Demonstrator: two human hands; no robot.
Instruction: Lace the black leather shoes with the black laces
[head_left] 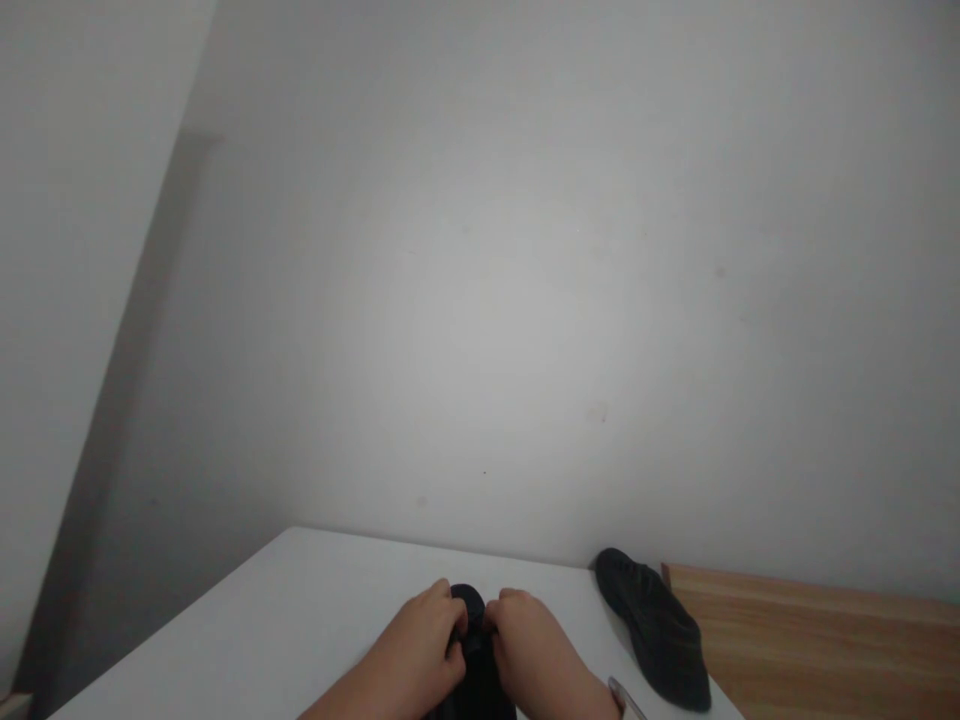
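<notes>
At the bottom middle of the head view, my left hand (420, 645) and my right hand (532, 650) sit side by side on a white table (300, 610). Both are closed, pinching a black piece of cloth (472, 650) that looks like a sock. Its rounded end pokes out beyond my fingers and the rest runs down between my wrists. A second dark sock (660, 630) lies flat at the table's right edge, apart from my right hand.
A wooden surface (825, 640) adjoins the white table on the right. A plain grey-white wall (480, 280) rises right behind both and fills most of the view. A dark gap lies left of the table.
</notes>
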